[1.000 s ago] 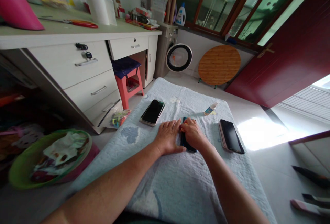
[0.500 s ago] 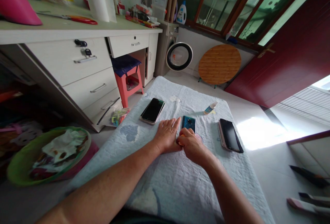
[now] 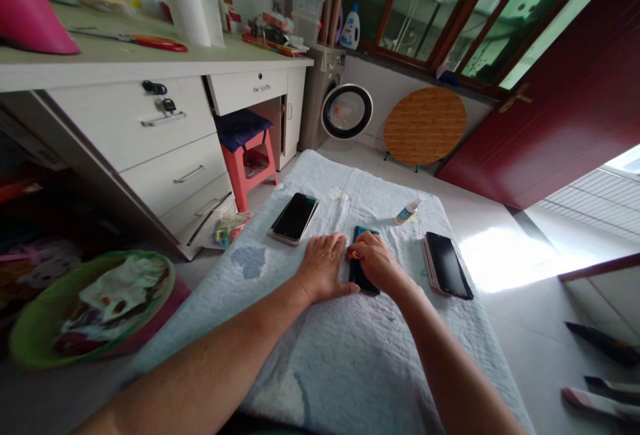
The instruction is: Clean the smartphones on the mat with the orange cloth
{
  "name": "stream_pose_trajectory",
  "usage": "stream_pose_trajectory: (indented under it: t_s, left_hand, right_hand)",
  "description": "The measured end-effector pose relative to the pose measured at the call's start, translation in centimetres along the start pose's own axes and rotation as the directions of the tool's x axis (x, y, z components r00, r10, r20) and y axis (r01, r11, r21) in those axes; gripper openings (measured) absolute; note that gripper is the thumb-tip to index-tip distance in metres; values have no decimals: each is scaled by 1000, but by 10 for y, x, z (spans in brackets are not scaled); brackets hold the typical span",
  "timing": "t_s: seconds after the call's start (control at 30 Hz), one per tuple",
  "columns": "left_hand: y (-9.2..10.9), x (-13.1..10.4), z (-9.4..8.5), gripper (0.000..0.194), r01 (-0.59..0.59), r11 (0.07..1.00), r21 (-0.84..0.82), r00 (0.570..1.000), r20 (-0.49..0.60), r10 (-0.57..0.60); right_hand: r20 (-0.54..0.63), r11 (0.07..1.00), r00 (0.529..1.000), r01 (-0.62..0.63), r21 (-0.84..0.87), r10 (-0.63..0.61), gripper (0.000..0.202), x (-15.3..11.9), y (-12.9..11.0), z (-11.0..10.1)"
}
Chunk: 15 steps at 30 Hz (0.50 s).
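A blue phone lies back up on the cloth-covered table in front of me. My left hand rests flat beside its left side, fingers stretched out and thumb reaching to the phone's lower edge. Over the middle of the phone, my right hand is closed and pressed down. A bit of orange cloth pokes out from its fingers; most of it is hidden. Another phone, dark screen up, lies to the left. To the right are stacked phones, and a small spray bottle lies farther back.
A pale blue quilted cover spreads over the table. On the left stand a white desk with drawers, a red stool and a green-rimmed basket. Behind are a washing machine with its door open and a round wooden tabletop.
My right hand has slid up over the phone, covering its camera end and baring its lower part. My left hand has shifted slightly, its thumb now stretched out towards the phone.
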<state>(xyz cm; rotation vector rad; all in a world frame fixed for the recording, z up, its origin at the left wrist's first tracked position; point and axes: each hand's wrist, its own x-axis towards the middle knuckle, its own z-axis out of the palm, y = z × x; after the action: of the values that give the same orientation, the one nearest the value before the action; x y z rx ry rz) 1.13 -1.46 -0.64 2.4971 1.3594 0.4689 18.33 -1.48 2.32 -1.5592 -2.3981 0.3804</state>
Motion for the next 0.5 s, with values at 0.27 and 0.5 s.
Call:
stream_pose_trajectory:
  t_s: [0.27, 0.5]
  left_hand:
    - [1, 1, 1, 97, -10, 1000, 13, 1000, 16, 10]
    - [4, 2, -9, 82, -151, 984, -99, 988, 7, 153]
  right_hand:
    - [-84, 992, 992, -98, -85, 91, 27, 42, 24, -5]
    - [-128, 973, 971, -212, -90, 200, 27, 50, 27, -5]
